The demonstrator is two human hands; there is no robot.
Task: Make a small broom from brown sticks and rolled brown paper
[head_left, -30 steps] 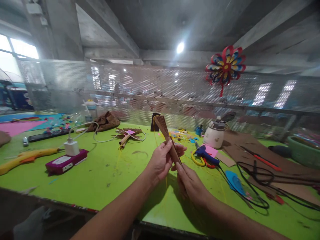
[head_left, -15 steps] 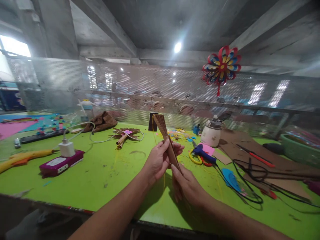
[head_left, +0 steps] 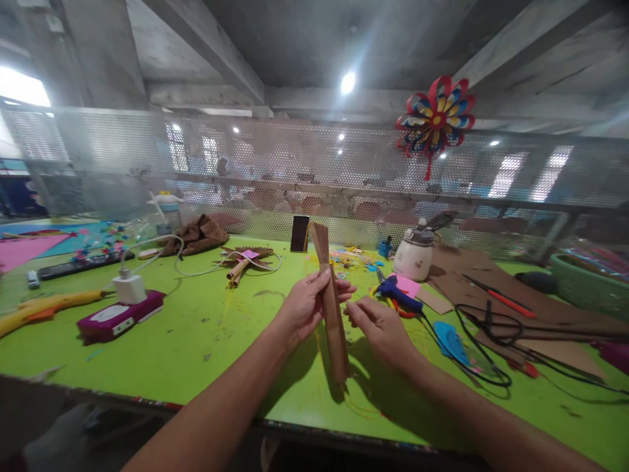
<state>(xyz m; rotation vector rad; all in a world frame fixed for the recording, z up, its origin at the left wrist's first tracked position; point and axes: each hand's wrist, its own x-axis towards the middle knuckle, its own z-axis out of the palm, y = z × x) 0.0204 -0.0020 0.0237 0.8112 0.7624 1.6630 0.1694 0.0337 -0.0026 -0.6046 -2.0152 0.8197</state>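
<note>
A narrow bundle of pleated brown paper (head_left: 334,321) stands nearly upright over the middle of the table. My left hand (head_left: 308,303) is closed around its middle, thumb in front and fingertips showing behind. Yellow thread (head_left: 319,347) hangs along the bundle and below its lower end. Just right of the paper is my right hand (head_left: 381,328), apart from it, with thumb and forefinger pinched together; whatever may be between them is too small to make out. Behind lies a brown pleated paper piece with a rolled handle (head_left: 240,270) and a pink patch.
Left on the green table (head_left: 171,354) are a purple power strip (head_left: 122,318) with a white plug and a yellow glue gun (head_left: 54,307). Blue-handled scissors (head_left: 400,295), a white bottle (head_left: 413,255), black cable (head_left: 491,324) and brown sheets (head_left: 472,282) lie right. A perforated screen stands behind.
My right hand has come off the lower part of the paper bundle and moved up and right. The bundle is more upright in my left hand, its lower end now visible.
</note>
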